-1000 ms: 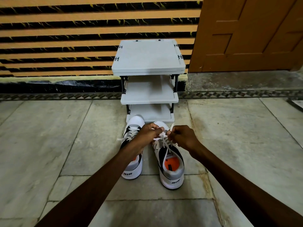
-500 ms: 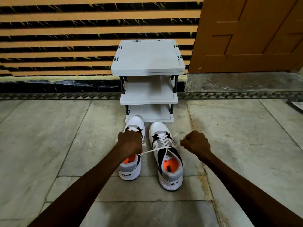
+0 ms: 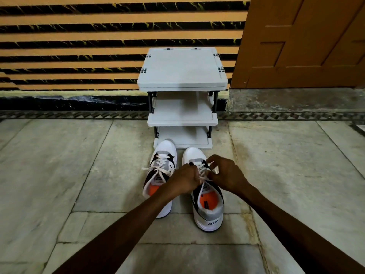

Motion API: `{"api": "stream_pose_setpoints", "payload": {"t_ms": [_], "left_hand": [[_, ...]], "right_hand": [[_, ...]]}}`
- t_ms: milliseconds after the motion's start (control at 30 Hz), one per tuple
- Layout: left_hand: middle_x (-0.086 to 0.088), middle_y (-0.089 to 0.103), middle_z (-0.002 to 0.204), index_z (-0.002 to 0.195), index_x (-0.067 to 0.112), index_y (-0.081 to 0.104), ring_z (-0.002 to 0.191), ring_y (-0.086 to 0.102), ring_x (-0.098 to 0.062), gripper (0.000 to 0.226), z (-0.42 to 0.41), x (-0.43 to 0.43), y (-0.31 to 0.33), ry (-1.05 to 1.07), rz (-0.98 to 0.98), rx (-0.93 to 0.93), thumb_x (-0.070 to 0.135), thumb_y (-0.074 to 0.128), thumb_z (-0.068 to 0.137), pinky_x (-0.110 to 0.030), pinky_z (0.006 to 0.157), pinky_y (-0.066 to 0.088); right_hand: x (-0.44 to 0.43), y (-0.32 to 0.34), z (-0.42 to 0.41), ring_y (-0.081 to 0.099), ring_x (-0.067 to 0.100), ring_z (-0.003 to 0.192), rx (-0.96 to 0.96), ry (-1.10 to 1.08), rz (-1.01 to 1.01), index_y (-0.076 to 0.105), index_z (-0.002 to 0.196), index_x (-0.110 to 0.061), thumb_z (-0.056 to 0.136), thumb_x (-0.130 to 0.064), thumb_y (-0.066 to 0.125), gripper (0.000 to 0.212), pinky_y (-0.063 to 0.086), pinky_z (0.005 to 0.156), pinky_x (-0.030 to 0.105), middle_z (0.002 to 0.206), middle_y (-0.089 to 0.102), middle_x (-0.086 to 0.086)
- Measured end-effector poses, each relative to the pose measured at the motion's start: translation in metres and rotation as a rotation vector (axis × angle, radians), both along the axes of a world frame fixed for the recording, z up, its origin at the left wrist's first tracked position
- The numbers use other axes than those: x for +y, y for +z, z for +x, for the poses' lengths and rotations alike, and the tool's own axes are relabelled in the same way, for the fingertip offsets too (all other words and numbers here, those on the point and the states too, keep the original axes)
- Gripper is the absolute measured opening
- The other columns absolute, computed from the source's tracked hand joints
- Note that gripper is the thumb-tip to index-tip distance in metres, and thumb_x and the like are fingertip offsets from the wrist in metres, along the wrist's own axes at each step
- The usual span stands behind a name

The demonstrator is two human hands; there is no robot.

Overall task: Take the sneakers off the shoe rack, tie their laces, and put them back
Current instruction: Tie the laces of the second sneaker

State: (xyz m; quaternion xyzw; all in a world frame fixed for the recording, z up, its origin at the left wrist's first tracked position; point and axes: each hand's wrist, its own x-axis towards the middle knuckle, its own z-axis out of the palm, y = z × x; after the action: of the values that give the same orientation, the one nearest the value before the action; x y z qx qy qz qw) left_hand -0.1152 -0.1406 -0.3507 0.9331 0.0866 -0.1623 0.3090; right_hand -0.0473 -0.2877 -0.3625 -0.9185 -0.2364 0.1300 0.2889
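Sneakers: I saw both on the floor [image 3: 59, 175] before the rack [image 3: 182, 119].
Left hand [image 3: 185, 179]: grip pinched right sneaker [image 3: 205, 196] lace [image 3: 202, 175].
Right hand [image 3: 227, 175]: pinched the same lace.
Left sneaker [image 3: 161, 171]: laces loose.

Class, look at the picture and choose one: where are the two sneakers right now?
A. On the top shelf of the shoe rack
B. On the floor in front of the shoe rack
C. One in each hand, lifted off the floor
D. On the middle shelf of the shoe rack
B: both the left sneaker and the right sneaker stand on the floor in front of the shoe rack, whose visible shelves hold no shoes.
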Motion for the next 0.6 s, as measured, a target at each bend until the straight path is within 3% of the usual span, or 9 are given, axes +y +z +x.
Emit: {"api": "stream_pose_setpoints", "payload": {"t_ms": [133,200,267,333,367,500,600], "left_hand": [[-0.021,0.063,0.108,0.107,0.001,0.056,0.103,0.06,-0.035,0.038,-0.0015,-0.003,-0.0103,0.127,-0.033,0.011,0.031,0.063,0.087,-0.037,0.082,0.045],[-0.021,0.065,0.109,0.107,0.001,0.059,0.103,0.061,-0.035,0.033,-0.0041,-0.0023,-0.0035,0.155,-0.093,0.02,0.027,0.065,0.087,-0.037,0.086,0.047],[-0.016,0.068,0.094,0.09,0.007,0.062,0.086,0.065,-0.031,0.012,-0.0051,-0.0001,-0.0024,0.192,-0.192,0.03,0.019,0.066,0.088,-0.036,0.081,0.053],[-0.005,0.062,0.076,0.073,0.018,0.055,0.063,0.061,-0.019,0.019,-0.0059,0.0021,-0.0036,0.218,-0.249,0.05,0.015,0.066,0.088,-0.026,0.061,0.053],[-0.005,0.061,0.075,0.071,0.021,0.053,0.062,0.06,-0.017,0.023,-0.0052,0.0032,-0.0058,0.223,-0.243,0.043,0.016,0.066,0.088,-0.022,0.056,0.051],[-0.011,0.071,0.099,0.077,0.02,0.06,0.096,0.065,-0.026,0.011,-0.003,0.0034,-0.0081,0.201,-0.124,-0.021,0.014,0.068,0.083,-0.028,0.076,0.047],[-0.005,0.071,0.103,0.086,0.017,0.067,0.097,0.065,-0.023,0.005,-0.0035,0.0047,-0.009,0.185,-0.077,-0.077,0.014,0.068,0.082,-0.023,0.074,0.042]], "right_hand": [[0.0045,-0.008,-0.005,0.069,0.021,0.079,0.071,0.038,-0.01,0.06,0.115,-0.018,0.078,-0.015,0.071,0.038,0.045,0.065,0.025,0.096,0.074,0.003],[0.0047,-0.0095,-0.0051,0.066,0.017,0.073,0.082,0.023,-0.001,0.062,0.111,-0.017,0.077,-0.012,0.071,0.036,0.043,0.062,0.024,0.09,0.075,0.003],[0.0046,-0.01,-0.0033,0.067,0.018,0.072,0.074,0.011,-0.02,0.063,0.107,-0.017,0.076,-0.01,0.071,0.033,0.045,0.06,0.025,0.088,0.075,0.005],[0.0044,-0.0097,-0.002,0.069,0.022,0.075,0.072,-0.001,-0.053,0.062,0.106,-0.019,0.075,-0.01,0.071,0.033,0.046,0.058,0.026,0.088,0.075,0.007],[0.0047,-0.0089,-0.0018,0.07,0.023,0.077,0.073,0.005,-0.075,0.061,0.107,-0.019,0.076,-0.012,0.071,0.033,0.045,0.056,0.025,0.089,0.075,0.007],[0.0076,-0.0075,-0.0025,0.07,0.026,0.085,0.038,0.047,-0.181,0.064,0.103,-0.019,0.078,-0.02,0.072,0.026,0.042,0.054,0.022,0.098,0.073,0.009],[0.0044,-0.0094,-0.0024,0.069,0.027,0.086,-0.014,0.062,-0.215,0.066,0.097,-0.019,0.079,-0.021,0.072,0.018,0.05,0.066,0.029,0.098,0.072,0.009]]}}
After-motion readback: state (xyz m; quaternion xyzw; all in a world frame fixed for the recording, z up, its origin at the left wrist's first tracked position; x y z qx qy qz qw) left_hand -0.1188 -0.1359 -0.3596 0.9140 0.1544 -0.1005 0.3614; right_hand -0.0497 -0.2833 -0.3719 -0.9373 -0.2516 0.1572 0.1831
